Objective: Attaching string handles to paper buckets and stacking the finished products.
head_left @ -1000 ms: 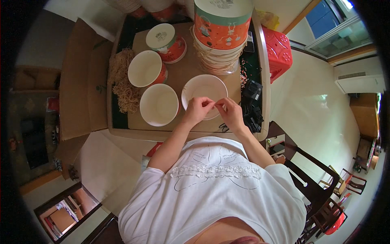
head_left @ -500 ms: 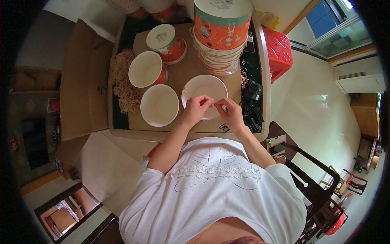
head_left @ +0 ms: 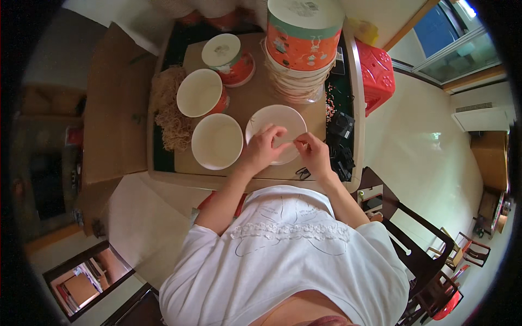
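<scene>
Over a round white bowl-like container [head_left: 276, 115] at the table's near side, both my hands are raised close together. The thumb and forefinger of my left hand [head_left: 263, 150] stand apart, with nothing visible between them. Pinched at the fingertips, my right hand [head_left: 315, 155] has something too small to make out, if anything. Left of the hands are two open white-lined paper tubs [head_left: 216, 142] [head_left: 200, 93]. Behind them is an orange-and-green paper tub [head_left: 239, 69] with a pale round end facing up. A tall stack of large paper buckets [head_left: 304, 46], with tan cord around its lower part, rises behind the container.
A heap of tan cord [head_left: 171, 106] lies at the table's left edge. Small pink bits [head_left: 330, 103], a black adapter [head_left: 341, 125] and cables are on the right; black scissors [head_left: 303, 173] lie near the front. A red stool [head_left: 376, 76] and a cardboard box [head_left: 106, 108] flank the table.
My left finger and thumb have parted and drawn back from the right hand, which stays pinched. The whole view has shifted slightly.
</scene>
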